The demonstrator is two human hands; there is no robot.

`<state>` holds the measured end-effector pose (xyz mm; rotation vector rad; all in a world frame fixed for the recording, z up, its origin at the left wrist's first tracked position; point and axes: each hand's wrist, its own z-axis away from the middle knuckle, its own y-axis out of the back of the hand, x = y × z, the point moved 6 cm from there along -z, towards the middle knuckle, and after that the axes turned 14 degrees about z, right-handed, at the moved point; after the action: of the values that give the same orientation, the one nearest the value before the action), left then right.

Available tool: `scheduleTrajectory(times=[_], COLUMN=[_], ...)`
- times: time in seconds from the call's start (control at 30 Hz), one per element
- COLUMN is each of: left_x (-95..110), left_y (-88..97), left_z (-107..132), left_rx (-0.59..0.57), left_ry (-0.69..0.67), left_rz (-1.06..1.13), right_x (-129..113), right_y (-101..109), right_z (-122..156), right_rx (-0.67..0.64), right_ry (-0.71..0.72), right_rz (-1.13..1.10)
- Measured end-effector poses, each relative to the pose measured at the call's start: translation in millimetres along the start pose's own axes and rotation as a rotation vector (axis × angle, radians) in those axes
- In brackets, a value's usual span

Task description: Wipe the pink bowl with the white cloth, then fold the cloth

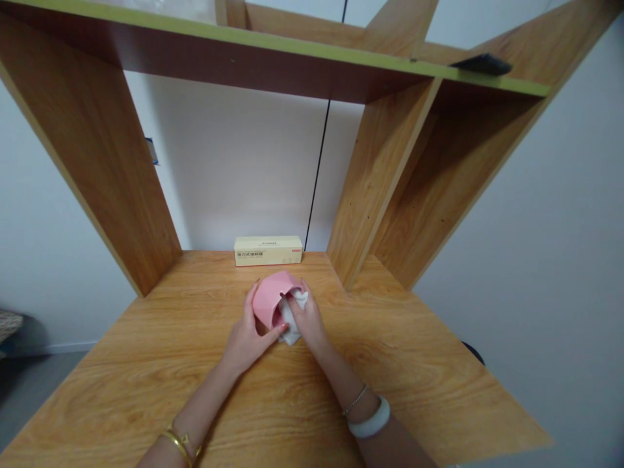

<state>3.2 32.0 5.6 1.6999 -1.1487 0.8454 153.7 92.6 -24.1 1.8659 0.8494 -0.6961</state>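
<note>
between both hands (251, 338) sits the pink bowl (270, 299).

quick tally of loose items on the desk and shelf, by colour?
Pink: 1, the bowl, held by the left hand
White: 1, the cloth, pressed at the bowl's opening by the right hand
Cream: 1, the box at the back of the desk
Black: 1, a flat object on the upper shelf
Total: 4

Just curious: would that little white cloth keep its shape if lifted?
Probably not. The white cloth crumples under the right hand inside the pink bowl, so it looks floppy. It also seems light and unlikely to break.
</note>
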Motion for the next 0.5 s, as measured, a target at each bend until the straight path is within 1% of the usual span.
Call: scheduleTrajectory(times=[0.07,0.1,0.17,0.27,0.37,0.43,0.5], left_x=[0,0,-1,1,8,12,13], left_y=[-0.5,0.8,4.9,9.9,10.4,8.7,7.0], left_z=[0,0,-1,-1,0,1,2], left_rx=[0.025,0.040,0.058,0.022,-0.025,-0.055,-0.078], left_ry=[-0.030,-0.028,0.023,0.108,0.094,0.066,0.049], left_rz=[-0.004,-0.021,-0.118,-0.314,-0.395,-0.395,-0.372], right_x=[-2,-5,-11,-26,-36,-35,-29], right_y=[0,2,10,22,27,27,23], right_z=[1,1,1,0,0,1,1], right_rx=[-0.018,-0.016,0.010,0.046,0.051,0.028,-0.015], right_ry=[-0.019,-0.023,-0.008,0.104,0.222,0.215,0.160], right_rz=[0.022,0.078,0.237,0.423,0.486,0.510,0.506])
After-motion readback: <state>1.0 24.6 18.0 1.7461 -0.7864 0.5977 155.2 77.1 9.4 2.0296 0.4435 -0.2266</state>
